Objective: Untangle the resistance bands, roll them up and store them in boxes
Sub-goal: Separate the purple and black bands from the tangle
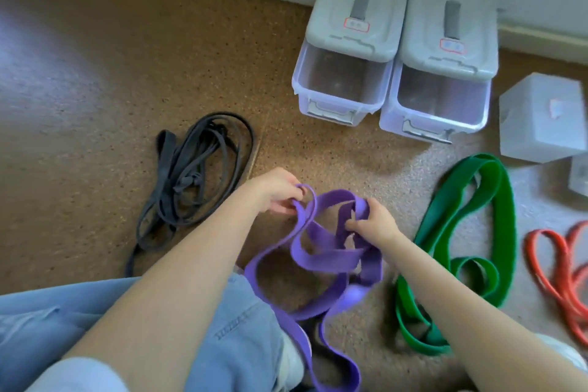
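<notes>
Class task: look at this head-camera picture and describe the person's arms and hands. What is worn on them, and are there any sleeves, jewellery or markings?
Both forearms are bare up to the picture's edge: no sleeves show. The left hand and right hand wear no gloves; no rings, watch or markings are visible.

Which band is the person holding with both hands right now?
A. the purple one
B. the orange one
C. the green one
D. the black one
A: the left hand and the right hand both grip loops of the purple band, while the black band, green band and orange band lie untouched on the floor.
</notes>
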The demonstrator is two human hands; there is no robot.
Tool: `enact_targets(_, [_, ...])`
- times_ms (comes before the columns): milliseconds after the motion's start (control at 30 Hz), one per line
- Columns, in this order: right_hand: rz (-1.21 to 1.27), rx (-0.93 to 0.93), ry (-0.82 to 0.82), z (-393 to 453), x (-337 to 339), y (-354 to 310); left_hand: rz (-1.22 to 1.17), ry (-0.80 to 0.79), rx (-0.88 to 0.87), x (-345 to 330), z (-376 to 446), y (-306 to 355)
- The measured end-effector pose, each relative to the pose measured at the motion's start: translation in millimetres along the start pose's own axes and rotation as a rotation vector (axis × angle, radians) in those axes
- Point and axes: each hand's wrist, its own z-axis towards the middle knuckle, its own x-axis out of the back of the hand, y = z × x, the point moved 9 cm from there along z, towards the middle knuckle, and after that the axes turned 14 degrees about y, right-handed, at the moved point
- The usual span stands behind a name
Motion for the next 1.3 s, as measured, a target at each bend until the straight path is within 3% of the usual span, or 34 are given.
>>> enact_targets(100, [0.348, -0.092, 0.323, 18, 71, 2, -0.549, 0.018, -0.111, 1, -1, 58])
enact_targets(167, [0.459, -0.046, 0.542, 25, 119, -5, -0.899, 0.030, -0.150, 12, -2, 78])
enact_targets(200, [0.460, -0.004, 0.568, 28, 131, -12, -0.963, 0.033, -0.165, 14, 0, 80])
enact_targets(233, [0.424, 0.045, 0.517, 35, 131, -21, -0.904, 0.052, -0.162, 13, 1, 76])
enact_targets(333, [0.234, 0.062, 0.102, 44, 76, -26, -0.242, 0.167, -0.095, -11, 6, 23])
enact_targets(367, [0.187, 0.038, 0.025, 41, 59, -19, -0.160, 0.174, -0.069, -22, 7, 5])
enact_targets(533, [-0.135, 0.026, 0.017, 34, 39, 25, -0.280, 0.085, 0.081, -79, 6, -43])
enact_targets(667, [0.168, -0.038, -0.089, 25, 19, 27, -0.264, 0.023, -0.106, -115, -1, -29])
enact_targets(867, [0.192, -0.029, -0.038, 13, 0, 16, -0.084, 0.251, -0.112, -101, 0, -42])
enact_targets(933, [0.088, 0.046, -0.085, 5, -6, 6, -0.115, 0.188, -0.053, -91, -2, -48])
enact_targets(1000, [0.014, 0.113, -0.186, -8, -17, -9, -0.102, 0.281, -0.027, -63, -2, -56])
enact_targets(1100, [-0.181, 0.203, -0.405, -28, -32, -29, 0.236, 0.562, -0.039, -7, -8, -67])
enact_targets(1167, [-0.303, 0.189, -0.537, -36, -26, -37, 0.505, 0.511, -0.026, 2, -8, -72])
enact_targets(1233, [-0.451, 0.273, -0.458, -33, -8, -55, 0.682, 0.363, -0.007, -4, -6, -78])
enact_targets(1300, [-0.515, 0.430, -0.098, -23, 15, -88, 0.805, 0.299, -0.016, -3, -4, -79])
